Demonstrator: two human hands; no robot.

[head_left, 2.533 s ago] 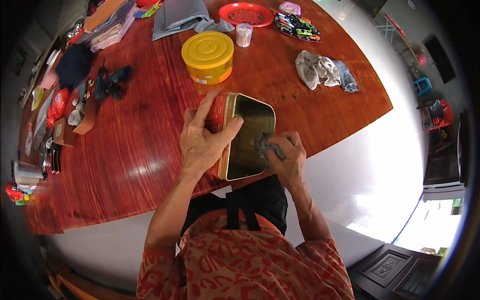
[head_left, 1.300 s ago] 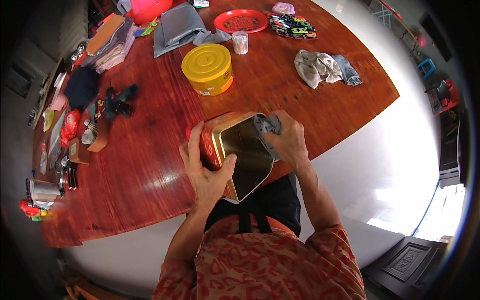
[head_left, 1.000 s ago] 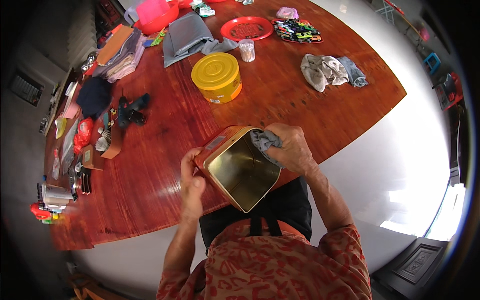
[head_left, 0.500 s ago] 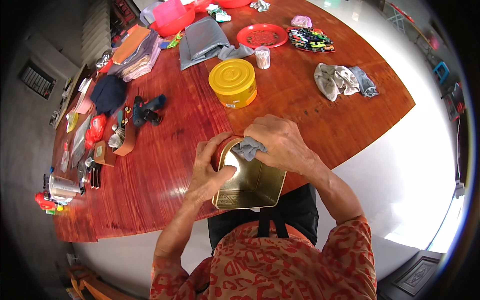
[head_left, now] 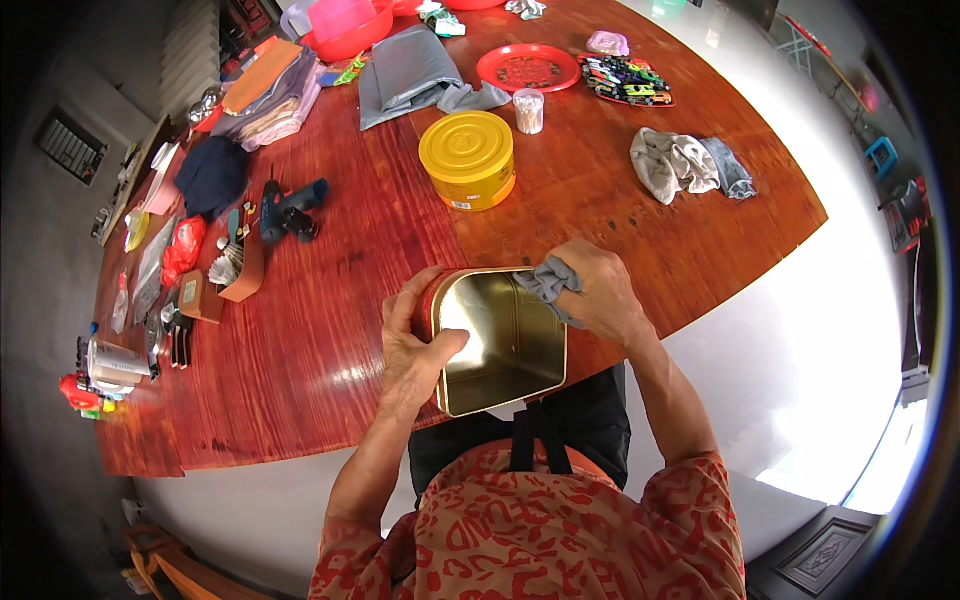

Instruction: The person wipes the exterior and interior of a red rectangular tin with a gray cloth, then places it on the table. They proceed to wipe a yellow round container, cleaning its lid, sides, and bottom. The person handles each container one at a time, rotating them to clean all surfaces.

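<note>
A metal tin [head_left: 500,385] with a gold-coloured inside and a red outer wall is tilted toward me at the table's near edge, its open mouth facing up at me. My left hand [head_left: 415,340] grips its left wall, thumb inside and fingers round the outside. A crumpled grey cloth [head_left: 551,281] is bunched in my right hand [head_left: 597,294], at the tin's far right corner, over the rim. Beyond the tin stands a round yellow tub [head_left: 467,160] with its lid on.
Past the tub are a clear container of cotton swabs [head_left: 529,112], a red tray [head_left: 528,68] and folded grey sheeting [head_left: 408,78]. Crumpled cloths [head_left: 680,165] lie at right. A cordless drill [head_left: 288,212] and an open box of shuttlecocks [head_left: 240,280] are at left.
My right hand and the grey cloth have moved right along the tin's far rim, from the left-middle to the right corner. My left hand keeps its grip; the tin has turned slightly.
</note>
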